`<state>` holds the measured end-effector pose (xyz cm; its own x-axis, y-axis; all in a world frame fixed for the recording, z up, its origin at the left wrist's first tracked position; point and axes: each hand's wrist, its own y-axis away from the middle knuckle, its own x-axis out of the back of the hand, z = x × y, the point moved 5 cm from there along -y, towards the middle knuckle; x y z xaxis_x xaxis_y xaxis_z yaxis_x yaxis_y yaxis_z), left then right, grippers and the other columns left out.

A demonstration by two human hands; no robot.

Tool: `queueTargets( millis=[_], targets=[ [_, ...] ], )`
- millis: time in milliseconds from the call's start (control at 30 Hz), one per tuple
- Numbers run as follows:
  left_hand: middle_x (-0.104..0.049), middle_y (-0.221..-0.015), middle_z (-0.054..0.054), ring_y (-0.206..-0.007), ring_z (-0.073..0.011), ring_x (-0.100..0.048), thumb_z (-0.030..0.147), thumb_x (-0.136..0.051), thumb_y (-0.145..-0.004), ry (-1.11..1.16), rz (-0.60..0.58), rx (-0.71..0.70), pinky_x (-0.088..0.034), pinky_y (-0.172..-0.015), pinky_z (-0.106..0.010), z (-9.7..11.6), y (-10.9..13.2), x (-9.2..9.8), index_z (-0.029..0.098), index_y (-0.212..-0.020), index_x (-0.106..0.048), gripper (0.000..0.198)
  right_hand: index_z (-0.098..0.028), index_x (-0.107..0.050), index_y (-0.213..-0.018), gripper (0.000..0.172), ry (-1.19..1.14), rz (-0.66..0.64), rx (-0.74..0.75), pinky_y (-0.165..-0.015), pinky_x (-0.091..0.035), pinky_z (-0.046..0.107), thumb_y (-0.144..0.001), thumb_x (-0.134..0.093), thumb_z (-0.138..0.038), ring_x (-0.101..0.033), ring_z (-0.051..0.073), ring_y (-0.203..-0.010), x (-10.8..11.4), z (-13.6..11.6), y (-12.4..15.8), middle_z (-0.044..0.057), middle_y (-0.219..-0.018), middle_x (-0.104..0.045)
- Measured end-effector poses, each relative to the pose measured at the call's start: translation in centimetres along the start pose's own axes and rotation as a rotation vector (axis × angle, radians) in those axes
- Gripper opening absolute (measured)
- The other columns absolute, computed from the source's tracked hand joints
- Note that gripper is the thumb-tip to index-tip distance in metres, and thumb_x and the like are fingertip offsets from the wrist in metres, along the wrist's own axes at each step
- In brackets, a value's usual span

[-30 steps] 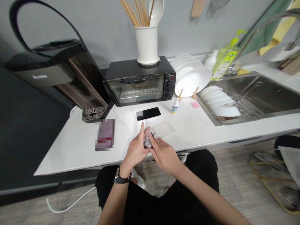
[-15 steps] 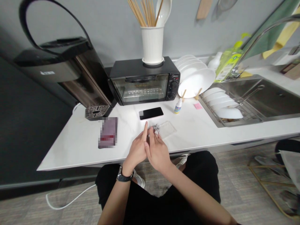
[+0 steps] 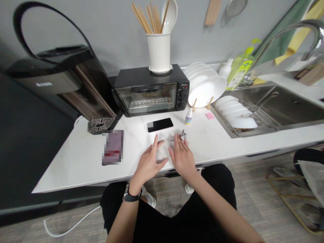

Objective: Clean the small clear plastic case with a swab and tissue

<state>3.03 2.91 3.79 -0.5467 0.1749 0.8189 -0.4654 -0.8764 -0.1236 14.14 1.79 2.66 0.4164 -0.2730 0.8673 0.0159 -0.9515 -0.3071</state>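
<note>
My left hand [image 3: 147, 162] spans a clear plastic phone case [image 3: 162, 152] lying on the counter. Its thumb is at the near edge and a finger at the far edge, with the index finger stretched out. To the right, my right hand [image 3: 182, 158] presses a crumpled grey cloth [image 3: 183, 135] under and beside its fingers; part of the cloth is hidden. A phone [image 3: 160, 125] with a dark screen lies just beyond the hands. Behind the cloth stands a small white bottle [image 3: 188, 117] with a coloured label.
A blurred purple item [image 3: 113, 147] lies at the left, before a black drinks dispenser [image 3: 83, 87]. A toaster oven [image 3: 152, 91] stands at the back, with racked plates [image 3: 209, 89] beside it. The sink [image 3: 286, 104] is at the right. A pink note [image 3: 210, 116] lies near it.
My hands, crossed over each other before, have moved apart. The right hand has gone right with the cloth. The clear case now lies further left, between my left hand's fingers.
</note>
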Motion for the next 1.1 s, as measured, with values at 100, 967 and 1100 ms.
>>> queueTargets(
  millis=[100, 967, 1100],
  targets=[
    [-0.029, -0.120, -0.001, -0.108, -0.0149, -0.028, 0.017, -0.036, -0.069, -0.017, 0.003, 0.018, -0.023, -0.093, -0.032, -0.5, 0.1, -0.3, 0.019, -0.118, 0.011, 0.068, -0.005, -0.010, -0.118, 0.047, -0.058, -0.029, 0.047, -0.093, -0.016, 0.039, -0.077, -0.025, -0.023, -0.018, 0.020, -0.110, -0.9, -3.1, 0.4, 0.010, -0.122, -0.019],
    [-0.028, -0.121, 0.003, -0.107, -0.0154, -0.030, 0.019, -0.044, -0.063, -0.053, 0.004, 0.025, -0.021, -0.094, -0.032, -0.2, 0.0, -0.1, 0.025, -0.118, 0.009, 0.077, -0.014, -0.011, -0.119, 0.046, -0.122, -0.181, 0.229, -0.094, -0.021, 0.028, -0.075, -0.025, -0.018, -0.034, 0.012, -0.102, 0.0, -2.6, 2.3, 0.002, -0.114, -0.037],
    [-0.028, -0.121, 0.005, -0.109, -0.0149, -0.028, 0.024, -0.043, -0.067, -0.087, -0.010, -0.004, -0.018, -0.096, -0.033, 0.2, -0.2, -0.1, 0.026, -0.118, 0.007, 0.072, -0.021, -0.014, -0.118, 0.045, -0.096, -0.112, 0.122, -0.092, -0.025, 0.031, -0.075, -0.025, -0.019, -0.038, 0.013, -0.100, 1.3, 1.4, 2.3, 0.000, -0.110, -0.042]
  ],
)
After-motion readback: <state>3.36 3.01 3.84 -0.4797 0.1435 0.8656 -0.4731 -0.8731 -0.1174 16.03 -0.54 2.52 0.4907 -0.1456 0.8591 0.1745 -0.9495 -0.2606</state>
